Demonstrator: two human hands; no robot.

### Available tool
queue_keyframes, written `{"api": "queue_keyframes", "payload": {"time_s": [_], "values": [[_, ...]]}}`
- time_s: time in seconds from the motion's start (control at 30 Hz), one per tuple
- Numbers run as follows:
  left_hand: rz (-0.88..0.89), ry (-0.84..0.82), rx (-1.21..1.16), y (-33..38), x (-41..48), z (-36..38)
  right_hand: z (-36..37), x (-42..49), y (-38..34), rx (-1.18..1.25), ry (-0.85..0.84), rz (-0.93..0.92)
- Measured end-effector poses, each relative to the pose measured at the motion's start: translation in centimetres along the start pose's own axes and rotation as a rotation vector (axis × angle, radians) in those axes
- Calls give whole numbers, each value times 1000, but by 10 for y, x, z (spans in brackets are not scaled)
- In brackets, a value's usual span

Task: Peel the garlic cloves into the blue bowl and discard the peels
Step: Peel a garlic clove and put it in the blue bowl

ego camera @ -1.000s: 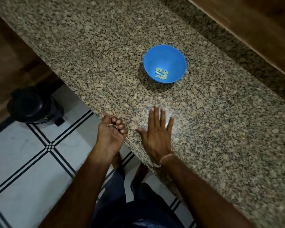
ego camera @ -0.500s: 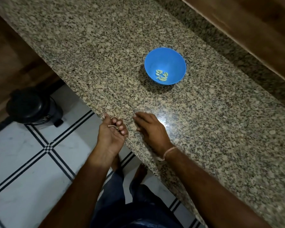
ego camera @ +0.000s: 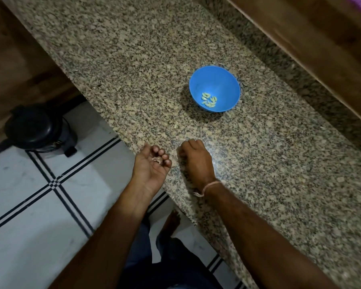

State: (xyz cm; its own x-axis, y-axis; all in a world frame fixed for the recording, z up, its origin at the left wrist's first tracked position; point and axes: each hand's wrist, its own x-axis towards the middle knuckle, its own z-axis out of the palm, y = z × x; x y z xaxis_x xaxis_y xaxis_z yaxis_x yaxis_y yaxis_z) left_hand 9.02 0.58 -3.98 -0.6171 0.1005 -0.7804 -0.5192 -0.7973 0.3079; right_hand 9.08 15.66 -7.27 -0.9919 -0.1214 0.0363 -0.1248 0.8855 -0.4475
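The blue bowl (ego camera: 221, 84) stands on the granite counter (ego camera: 279, 163) with several peeled garlic cloves (ego camera: 209, 99) at its bottom. My left hand (ego camera: 148, 170) is palm up just off the counter's front edge, its fingers curled round a few pale garlic peels (ego camera: 157, 159). My right hand (ego camera: 196, 157) rests on the counter right beside it, knuckles up and fingers curled under towards the edge. Nothing shows in the right hand; its fingertips are hidden. A tiny pale scrap (ego camera: 175, 126) lies on the counter between my hands and the bowl.
A black lidded bin (ego camera: 35, 128) stands on the tiled floor to the left, below the counter. A wooden cabinet front (ego camera: 321, 38) runs along the far right. My feet and legs are under the counter edge.
My right hand went from flat on the counter to curled, dragging back and left towards the edge and my left hand. The left hand has stayed cupped at the edge.
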Motion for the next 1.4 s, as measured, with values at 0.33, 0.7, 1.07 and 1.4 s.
{"api": "queue_keyframes", "payload": {"time_s": [0.33,0.7,1.07,1.4], "values": [[-43,8,-69,-25,16,42,-42,-2,-34,776,0,486],[-70,-14,-131,-30,15,47,-54,-16,-47,573,168,312],[-73,-77,-216,-7,29,20,-33,-71,33,-7,-119,201],[9,-148,-179,20,23,1,15,-29,4,-180,-225,54]]}}
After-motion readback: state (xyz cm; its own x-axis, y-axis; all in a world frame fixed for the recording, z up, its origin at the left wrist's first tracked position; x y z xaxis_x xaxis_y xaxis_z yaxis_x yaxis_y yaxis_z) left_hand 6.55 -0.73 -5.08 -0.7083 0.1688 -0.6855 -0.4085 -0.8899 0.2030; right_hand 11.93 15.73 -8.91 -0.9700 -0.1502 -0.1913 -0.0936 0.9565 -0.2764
